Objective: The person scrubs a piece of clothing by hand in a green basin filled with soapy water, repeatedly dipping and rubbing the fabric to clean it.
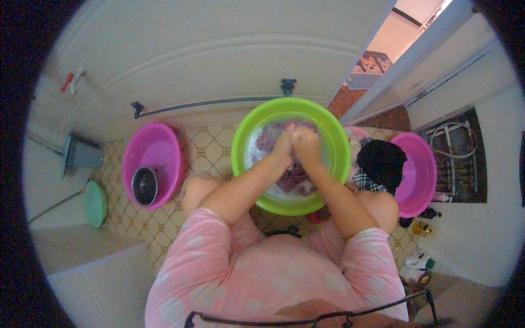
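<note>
A lime green plastic basin (291, 208) sits in front of me, between my knees. It holds sudsy water (255, 158) and wet, dark pink patterned cloth (293, 180). Over the middle of the basin, my left hand (284, 144) and my right hand (305, 142) are pressed together, right at the cloth. Blur and the angle hide the fingers, so whether any cloth is gripped between them is unclear.
To the left, a pink basin (158, 133) holds a dark round vessel (144, 186). A pile of clothes with black fabric (381, 162) rests beside and partly over another pink basin (422, 172) at right. A pipe (209, 103) runs along the wall; bottles (421, 228) line the right side.
</note>
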The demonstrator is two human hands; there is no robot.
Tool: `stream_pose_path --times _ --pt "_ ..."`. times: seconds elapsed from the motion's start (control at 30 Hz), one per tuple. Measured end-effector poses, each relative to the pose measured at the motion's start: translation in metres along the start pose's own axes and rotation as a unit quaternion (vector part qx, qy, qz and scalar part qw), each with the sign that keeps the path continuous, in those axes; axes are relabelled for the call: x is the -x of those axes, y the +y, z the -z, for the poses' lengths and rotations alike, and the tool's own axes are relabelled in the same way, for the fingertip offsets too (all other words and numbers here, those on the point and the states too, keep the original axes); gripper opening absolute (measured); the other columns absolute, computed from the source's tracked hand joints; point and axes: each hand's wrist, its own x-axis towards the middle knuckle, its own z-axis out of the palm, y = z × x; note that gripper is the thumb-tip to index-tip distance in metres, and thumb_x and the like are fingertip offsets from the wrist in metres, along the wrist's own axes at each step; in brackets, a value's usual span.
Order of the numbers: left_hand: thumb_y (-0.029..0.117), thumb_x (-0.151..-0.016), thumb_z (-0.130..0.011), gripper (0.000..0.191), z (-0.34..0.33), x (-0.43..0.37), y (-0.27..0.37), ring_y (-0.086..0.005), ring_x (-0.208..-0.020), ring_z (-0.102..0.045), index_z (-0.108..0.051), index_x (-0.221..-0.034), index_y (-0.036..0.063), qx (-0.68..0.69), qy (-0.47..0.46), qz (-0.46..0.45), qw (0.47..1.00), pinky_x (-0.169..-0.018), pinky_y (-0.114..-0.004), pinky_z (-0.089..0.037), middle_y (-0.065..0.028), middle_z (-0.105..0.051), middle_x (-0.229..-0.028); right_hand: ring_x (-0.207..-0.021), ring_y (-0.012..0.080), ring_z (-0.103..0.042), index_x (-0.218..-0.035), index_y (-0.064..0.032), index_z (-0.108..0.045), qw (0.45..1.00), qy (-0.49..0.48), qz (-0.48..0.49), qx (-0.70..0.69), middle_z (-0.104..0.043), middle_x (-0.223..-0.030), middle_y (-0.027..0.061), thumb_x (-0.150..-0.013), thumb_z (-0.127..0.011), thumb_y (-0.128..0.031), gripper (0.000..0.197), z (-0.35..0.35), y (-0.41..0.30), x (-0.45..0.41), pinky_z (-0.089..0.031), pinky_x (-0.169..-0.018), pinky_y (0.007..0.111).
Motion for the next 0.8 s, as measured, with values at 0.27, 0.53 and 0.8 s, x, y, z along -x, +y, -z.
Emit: stream_pose_path --times 0.27,0.53,0.8 --pt "0.038 -0.083 -0.042 0.03 -0.033 0.023 0.002 -0.0179 -0.079 -0.052 -0.053 -0.09 0.0116 0.042 0.059 0.014 0.997 -0.072 -0.034 -0.042 -0.004 -0.056 -0.086 -0.064 0.0336 -0.055 -0.07 -0.0018 -0.057 0.997 -0.059 -0.049 0.025 -0.056 -0.071 0.0187 -0.077 -0.049 -0.027 0.027 0.017 -0.041 0.002 -0.041 -0.058 0.04" --pt "0.035 -0.082 -0.044 0.026 -0.035 0.02 0.002 -0.0195 -0.083 -0.053 -0.052 -0.093 0.0127 0.031 0.044 0.029 0.998 -0.074 -0.034 -0.042 -0.0046 -0.056 -0.09 -0.061 0.0341 -0.053 -0.069 -0.0014 -0.056 0.99 -0.051 -0.133 0.003 -0.055 -0.067 0.0177 -0.079 -0.047 -0.027 0.029 0.029 -0.011 -0.014 -0.043 -0.055 0.04" --pt "0.036 -0.082 -0.043 0.028 -0.03 0.027 0.006 -0.0216 -0.081 -0.054 -0.053 -0.092 0.0119 0.012 0.052 -0.009 0.999 -0.072 -0.037 -0.043 -0.0055 -0.057 -0.09 -0.062 0.0338 -0.055 -0.074 0.0 -0.055 0.999 -0.049 0.01 -0.004 -0.057 -0.068 0.0169 -0.081 -0.045 -0.027 0.029 0.024 -0.009 -0.014 -0.043 -0.056 0.042"
